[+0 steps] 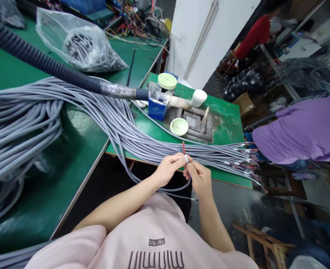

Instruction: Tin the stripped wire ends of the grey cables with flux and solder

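My left hand (pixel 169 168) and my right hand (pixel 199 176) meet just in front of the small green table's near edge (pixel 142 158). Both pinch the stripped end of one grey cable (pixel 185 157). Its thin red and blue inner wires (pixel 183 147) stick up above my fingertips. The cable loops down below my hands and back up. Behind my hands lies a long bundle of grey cables (pixel 142 138). Their stripped ends (pixel 246 160) fan out at the right of that table.
A black corrugated hose (pixel 41 61) runs to a blue holder (pixel 157 108) beside a metal tool block (pixel 194 123), a pale green lid (pixel 179 126) and a white cup (pixel 199 98). A plastic bag of parts (pixel 81 43) lies behind. A person in purple (pixel 302 130) works at the right.
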The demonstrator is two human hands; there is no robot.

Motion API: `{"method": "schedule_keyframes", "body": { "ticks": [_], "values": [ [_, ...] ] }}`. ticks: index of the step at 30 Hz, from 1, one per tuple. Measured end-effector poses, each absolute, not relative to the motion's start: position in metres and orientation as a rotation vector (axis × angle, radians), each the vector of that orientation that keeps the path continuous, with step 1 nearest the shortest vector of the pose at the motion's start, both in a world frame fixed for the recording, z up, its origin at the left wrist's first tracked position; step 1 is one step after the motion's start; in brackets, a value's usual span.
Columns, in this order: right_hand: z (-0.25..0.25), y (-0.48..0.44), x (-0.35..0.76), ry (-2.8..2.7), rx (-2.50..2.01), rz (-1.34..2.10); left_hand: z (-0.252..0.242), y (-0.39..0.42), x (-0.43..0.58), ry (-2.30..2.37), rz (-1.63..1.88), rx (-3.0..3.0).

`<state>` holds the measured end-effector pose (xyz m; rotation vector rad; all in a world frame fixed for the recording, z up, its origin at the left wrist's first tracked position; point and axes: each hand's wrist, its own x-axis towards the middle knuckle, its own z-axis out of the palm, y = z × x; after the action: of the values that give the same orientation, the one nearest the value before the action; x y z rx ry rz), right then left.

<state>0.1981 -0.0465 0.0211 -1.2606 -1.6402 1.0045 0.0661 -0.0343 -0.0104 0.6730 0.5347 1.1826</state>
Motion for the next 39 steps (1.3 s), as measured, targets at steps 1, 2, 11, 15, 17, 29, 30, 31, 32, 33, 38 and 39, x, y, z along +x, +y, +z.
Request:
{"method": "schedule_keyframes", "body": {
  "ticks": [1,2,11,15,17,29,30,31,32,33,38,39],
  "values": [
    [0.026,-0.045,0.2,-1.714,-1.259,0.858,-0.011,-0.034,0.066,0.577,1.215,0.707],
    [0.031,-0.044,0.202,-1.762,-1.251,0.702,-0.011,-0.034,0.066,0.612,1.241,0.738],
    [0.052,-0.031,0.192,-1.94,-1.181,0.089,-0.005,-0.041,0.071,0.716,1.159,0.969],
    [0.054,-0.025,0.188,-1.842,-1.168,0.302,-0.004,-0.046,0.071,0.761,1.176,1.119],
    [0.058,-0.018,0.193,-1.741,-1.17,0.47,-0.004,-0.049,0.07,0.797,1.178,1.168],
    [0.068,-0.02,0.205,-1.829,-1.235,0.488,0.002,-0.046,0.071,0.791,1.167,0.911],
    [0.064,-0.023,0.2,-1.834,-1.243,0.483,0.003,-0.046,0.071,0.791,1.177,0.916],
    [0.061,-0.024,0.196,-1.823,-1.247,0.476,0.003,-0.047,0.071,0.79,1.184,0.923],
    [0.058,-0.025,0.192,-1.801,-1.243,0.467,0.003,-0.047,0.071,0.791,1.191,0.928],
    [0.055,-0.026,0.189,-1.776,-1.231,0.457,0.003,-0.047,0.071,0.792,1.198,0.932],
    [0.047,-0.028,0.19,-1.695,-1.124,0.419,0.001,-0.045,0.065,0.804,1.249,0.9],
    [0.046,-0.028,0.191,-1.702,-1.107,0.418,0.001,-0.043,0.063,0.8,1.253,0.89]
  ]
}}
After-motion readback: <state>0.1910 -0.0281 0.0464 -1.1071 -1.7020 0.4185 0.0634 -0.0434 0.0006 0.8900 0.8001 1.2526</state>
